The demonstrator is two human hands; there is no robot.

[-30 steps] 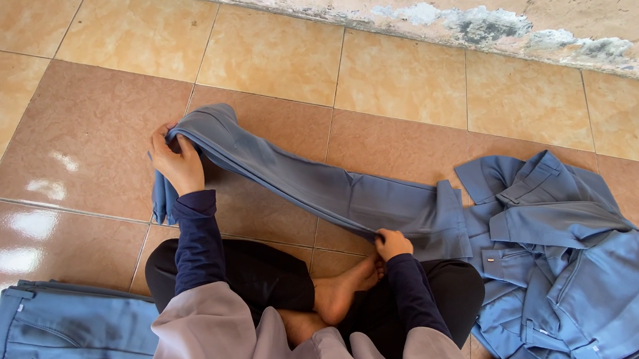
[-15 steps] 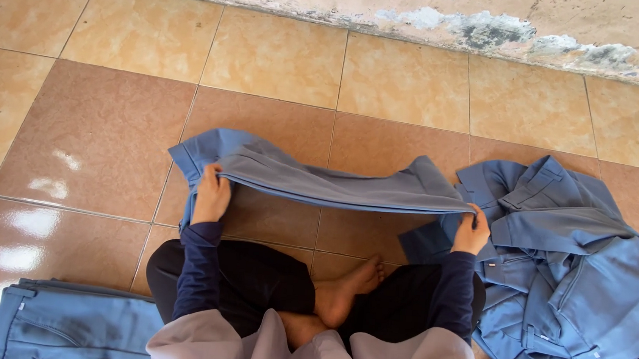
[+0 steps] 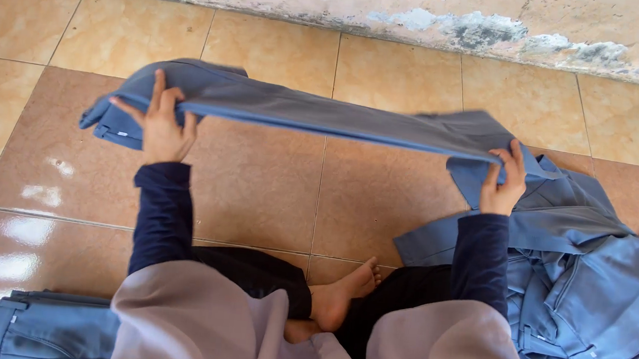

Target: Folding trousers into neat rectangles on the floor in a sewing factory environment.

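Nearest the person, a folded blue-grey garment [image 3: 49, 329] lies at the lower left corner of the tiled floor [image 3: 258, 190], and a loose heap of blue-grey jackets [image 3: 591, 300] spreads along the floor's right edge beside the crossed legs and bare foot [image 3: 340, 299]. Above the middle tiles, the left hand [image 3: 160, 125] pinches one end of a folded blue-grey garment, probably trousers [image 3: 317, 115], thumb under and fingers spread over the cloth; the right hand [image 3: 503, 179] is closed on the other end. The piece hangs taut in the air between them, clear of the floor, its long axis running left to right, roughly parallel to the stained wall base [image 3: 423, 17] beyond, the bunched end with a small white tag pointing left. The right end droops toward the heap and could snag there; the left grip looks light, so a layer may slip and spoil the fold.
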